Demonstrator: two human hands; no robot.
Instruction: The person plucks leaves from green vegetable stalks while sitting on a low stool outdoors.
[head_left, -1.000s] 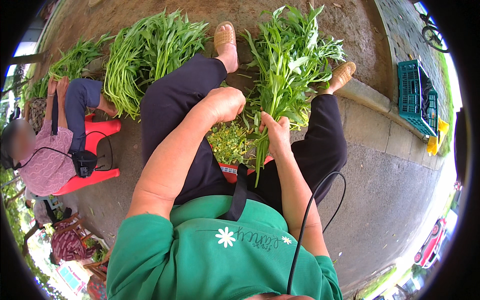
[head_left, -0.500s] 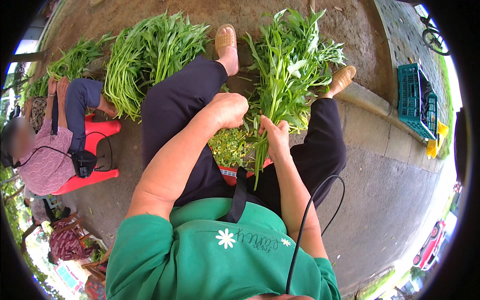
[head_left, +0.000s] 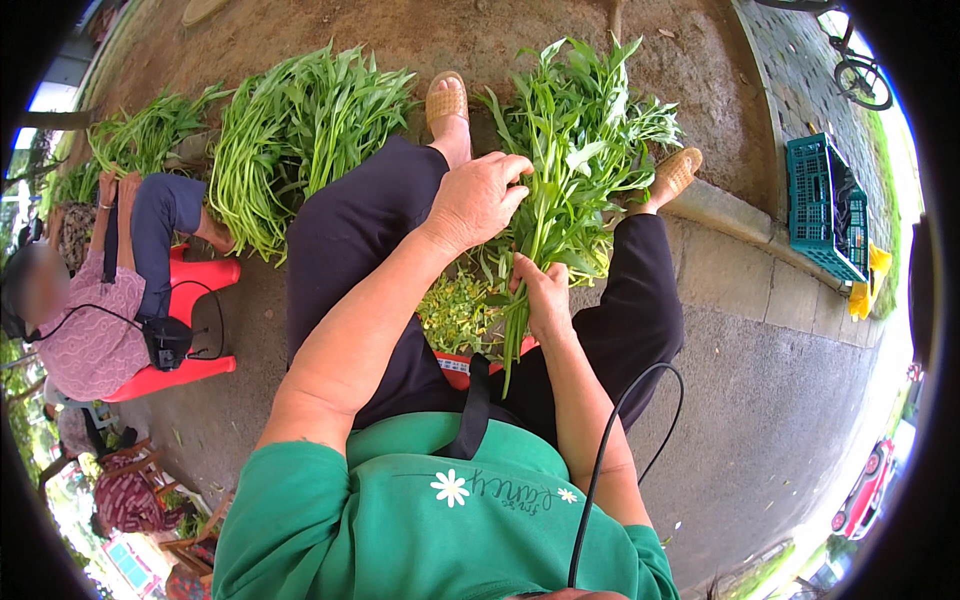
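Observation:
My right hand [head_left: 542, 295] is closed round the stems of a bunch of water spinach [head_left: 543, 225], long green stalks with narrow leaves. The stem ends stick out below the fist toward my lap, and the leafy tops point away from me. My left hand [head_left: 483, 198] reaches in from the left side of the bunch. Its fingers are apart, with their tips beside the upper stems and leaves. Between my legs, under the hands, lies a heap of yellow-green leaf scraps [head_left: 455, 315]. Part of a red seat or rim [head_left: 452, 372] shows at its near edge.
Another large pile of water spinach [head_left: 300, 140] lies left of my left foot, with a smaller pile [head_left: 150, 130] beyond. A person [head_left: 90, 320] sits on a red plastic stool [head_left: 200, 300] at left. A teal crate [head_left: 825, 210] stands by the kerb [head_left: 740, 215] at right.
My left hand has moved up and away from me, and its fingers have spread from a closed fist. My right hand keeps its hold on the stems. The whole view has shifted slightly.

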